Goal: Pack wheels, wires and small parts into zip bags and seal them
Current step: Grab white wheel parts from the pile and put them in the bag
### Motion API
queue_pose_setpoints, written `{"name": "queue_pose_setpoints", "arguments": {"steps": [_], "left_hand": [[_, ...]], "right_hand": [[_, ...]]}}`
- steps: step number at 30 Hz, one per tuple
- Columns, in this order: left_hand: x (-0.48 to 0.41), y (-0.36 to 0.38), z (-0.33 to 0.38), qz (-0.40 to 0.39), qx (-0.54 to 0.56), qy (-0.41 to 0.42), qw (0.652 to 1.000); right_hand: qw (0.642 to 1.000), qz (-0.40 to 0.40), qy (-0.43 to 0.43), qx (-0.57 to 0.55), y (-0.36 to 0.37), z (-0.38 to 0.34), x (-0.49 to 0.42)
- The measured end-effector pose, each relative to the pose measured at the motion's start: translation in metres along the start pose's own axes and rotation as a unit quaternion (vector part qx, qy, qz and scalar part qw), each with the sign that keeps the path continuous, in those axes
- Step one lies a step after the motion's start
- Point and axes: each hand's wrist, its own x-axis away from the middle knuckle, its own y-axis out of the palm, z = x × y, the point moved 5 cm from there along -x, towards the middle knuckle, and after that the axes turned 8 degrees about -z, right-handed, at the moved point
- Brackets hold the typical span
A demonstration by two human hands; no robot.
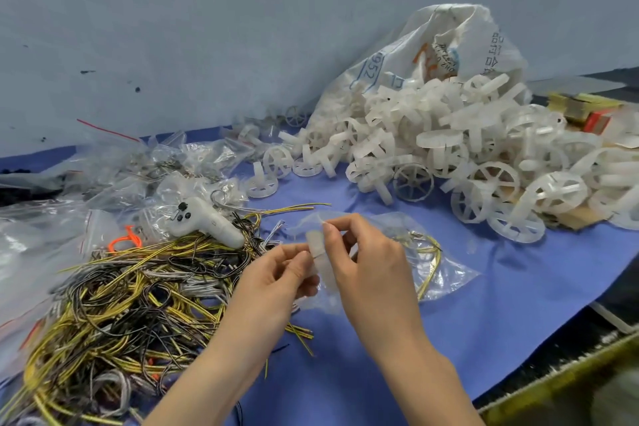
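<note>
Lower centre of frame: left hand [276,273] and right hand [363,252] both pinch a white plastic wheel [320,258] at the clear zip bag [408,252] mouth, likely bagging it; sealing looks next.

Even soft daylight, faint shadows; wide-angle bending, soft edges

A white handheld controller [204,221] lies on a blue cloth [449,322] covering the surface, before a grey wall [207,28].

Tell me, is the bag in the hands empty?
No. The bag holds yellow wires, seen through the clear plastic.
</note>
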Motion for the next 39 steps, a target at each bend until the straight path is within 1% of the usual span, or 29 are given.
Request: {"name": "queue_pose_setpoints", "arguments": {"steps": [2,3,6,8,10,13,15,16,17,18,19,20,21,22,23,26,27,28,29,30,31,33,34,35,36,39], "left_hand": [[0.0,-0.003,0.001,0.009,-0.026,0.006,1.0],[-0.001,0.0,0.001,0.0,-0.029,0.006,1.0],[-0.001,0.02,0.011,-0.09,-0.073,0.029,0.993],[-0.004,0.027,0.017,-0.121,-0.104,0.039,0.986],[-0.008,0.031,0.02,-0.139,-0.114,0.047,0.983],[-0.018,0.036,0.017,-0.137,-0.124,0.048,0.982],[-0.015,0.042,0.017,-0.168,-0.207,0.092,0.959],[-0.014,0.043,0.014,-0.168,-0.271,0.136,0.938],[-0.018,0.044,0.008,-0.155,-0.251,0.133,0.946],[-0.022,0.046,0.006,-0.16,-0.286,0.153,0.932],[-0.025,0.047,0.003,-0.163,-0.234,0.135,0.949],[-0.028,0.049,0.0,-0.159,-0.235,0.152,0.947],[-0.026,0.047,0.003,-0.143,-0.279,0.179,0.933],[-0.021,0.049,0.005,-0.141,-0.334,0.229,0.903],[-0.019,0.047,0.004,-0.124,-0.344,0.247,0.898],[-0.015,0.043,0.004,-0.133,-0.308,0.242,0.911],[-0.014,0.045,0.004,-0.137,-0.313,0.258,0.904],[-0.012,0.051,0.005,-0.154,-0.339,0.274,0.887],[-0.013,0.055,0.004,-0.158,-0.327,0.278,0.889],[-0.015,0.058,0.006,-0.16,-0.314,0.269,0.897],[-0.018,0.062,0.009,-0.173,-0.317,0.234,0.903],[-0.018,0.062,0.015,-0.148,-0.277,0.214,0.925],[-0.017,0.064,0.017,-0.151,-0.269,0.189,0.932],[-0.016,0.064,0.015,-0.155,-0.316,0.18,0.919],[-0.014,0.068,0.009,-0.164,-0.382,0.189,0.89],[-0.011,0.052,-0.004,-0.076,-0.471,0.161,0.864]], "right_hand": [[0.999,0.019,-0.015,0.025,-0.003,-0.004,0.003],[0.999,0.028,-0.028,0.036,-0.004,-0.008,0.005],[0.991,0.031,-0.071,0.113,0.002,-0.022,0.012],[0.983,0.034,-0.094,0.154,0.008,-0.029,0.016],[0.982,0.037,-0.099,0.157,0.008,-0.03,0.016],[0.984,0.031,-0.092,0.148,0.006,-0.026,0.013],[0.986,0.027,-0.086,0.139,0.005,-0.024,0.011],[0.987,0.018,-0.081,0.137,0.005,-0.022,0.01],[0.988,0.01,-0.077,0.137,0.004,-0.02,0.009],[0.988,0.004,-0.071,0.138,0.004,-0.018,0.009],[0.988,0.002,-0.061,0.139,0.002,-0.015,0.007],[0.989,0.005,-0.05,0.138,0.0,-0.013,0.006],[0.989,0.018,-0.043,0.137,-0.003,-0.011,0.006],[0.989,0.036,-0.039,0.139,-0.007,-0.009,0.005],[0.988,0.048,-0.035,0.143,-0.01,-0.009,0.005],[0.984,0.056,-0.034,0.164,-0.009,-0.011,0.007],[0.982,0.062,-0.043,0.173,-0.007,-0.012,0.008],[0.98,0.067,-0.052,0.181,-0.006,-0.015,0.008],[0.978,0.072,-0.058,0.187,-0.004,-0.017,0.009],[0.977,0.077,-0.06,0.189,-0.004,-0.018,0.009],[0.978,0.078,-0.061,0.185,-0.003,-0.019,0.009],[0.982,0.076,-0.063,0.163,-0.004,-0.016,0.007],[0.984,0.07,-0.066,0.149,-0.005,-0.015,0.007],[0.986,0.06,-0.072,0.138,-0.005,-0.015,0.007],[0.987,0.047,-0.08,0.129,-0.003,-0.016,0.008],[0.989,0.017,-0.096,0.115,0.001,-0.019,0.01]]}}
